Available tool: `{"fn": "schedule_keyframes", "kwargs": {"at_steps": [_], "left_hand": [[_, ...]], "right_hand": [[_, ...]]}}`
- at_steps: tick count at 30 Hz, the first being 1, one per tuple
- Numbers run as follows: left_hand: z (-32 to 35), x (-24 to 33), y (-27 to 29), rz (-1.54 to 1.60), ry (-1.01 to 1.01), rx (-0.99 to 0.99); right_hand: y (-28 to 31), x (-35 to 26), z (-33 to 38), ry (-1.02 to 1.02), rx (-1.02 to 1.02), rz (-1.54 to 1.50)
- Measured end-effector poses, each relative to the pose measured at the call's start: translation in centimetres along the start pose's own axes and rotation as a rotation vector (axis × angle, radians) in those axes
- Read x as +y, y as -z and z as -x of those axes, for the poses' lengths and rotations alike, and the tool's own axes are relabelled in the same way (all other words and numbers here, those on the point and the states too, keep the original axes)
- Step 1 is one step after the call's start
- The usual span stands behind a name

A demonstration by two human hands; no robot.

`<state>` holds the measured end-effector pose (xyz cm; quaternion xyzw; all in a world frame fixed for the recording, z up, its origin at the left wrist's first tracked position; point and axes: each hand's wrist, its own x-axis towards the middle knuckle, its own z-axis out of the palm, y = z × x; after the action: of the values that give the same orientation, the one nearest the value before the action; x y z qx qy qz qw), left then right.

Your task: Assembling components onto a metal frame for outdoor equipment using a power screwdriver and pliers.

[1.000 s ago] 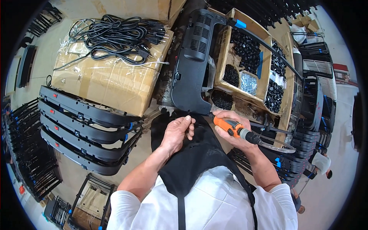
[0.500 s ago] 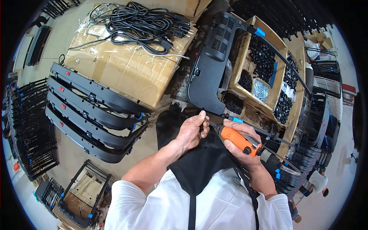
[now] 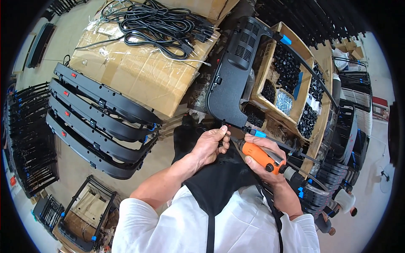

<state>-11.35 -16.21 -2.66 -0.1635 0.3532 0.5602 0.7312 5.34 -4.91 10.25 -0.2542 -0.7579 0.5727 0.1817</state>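
Note:
My left hand [image 3: 212,145] is closed in a pinch at the near end of a black plastic housing [image 3: 228,95]. Small dark bits show among its curled fingers, too small to name. In my right hand [image 3: 270,162] is an orange air screwdriver [image 3: 260,157], gripped around its body, with the tip pointing toward my left hand. A hose [image 3: 314,185] trails from the driver's back end. The housing has vent slots at its far end and lies joined to a black tube frame [image 3: 310,63] with blue-taped corners.
A divided wooden box [image 3: 273,105] holds black caps, dark screws and silver screws. Black power cords [image 3: 156,25] lie on a cardboard box [image 3: 126,78]. Several curved black panels [image 3: 97,122] with red switches are stacked at left. Two people [image 3: 346,200] are at the far right.
The driver and my right hand have shifted slightly left. My left fingertips stay by the housing's near end, still pinched. The whole view has turned a little.

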Motion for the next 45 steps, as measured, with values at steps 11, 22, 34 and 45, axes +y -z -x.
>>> {"fn": "schedule_keyframes", "kwargs": {"at_steps": [11, 22, 34, 45], "left_hand": [[0.1, 0.1, -0.4, 0.174, -0.01, -0.066], [0.2, -0.6, 2.2, -0.152, -0.071, -0.134], [1.0, 1.3, 2.2, -0.118, -0.137, -0.097], [0.6, 1.7, 2.7, -0.067, -0.162, -0.049]], "right_hand": [[-0.5, -0.2, -1.9, -0.01, 0.011, 0.153], [-2.2, 1.5, -4.8, -0.026, -0.083, 0.248], [-2.3, 1.0, -5.6, -0.02, -0.129, 0.26], [-2.1, -0.7, -5.3, -0.117, -0.072, 0.233]]}}
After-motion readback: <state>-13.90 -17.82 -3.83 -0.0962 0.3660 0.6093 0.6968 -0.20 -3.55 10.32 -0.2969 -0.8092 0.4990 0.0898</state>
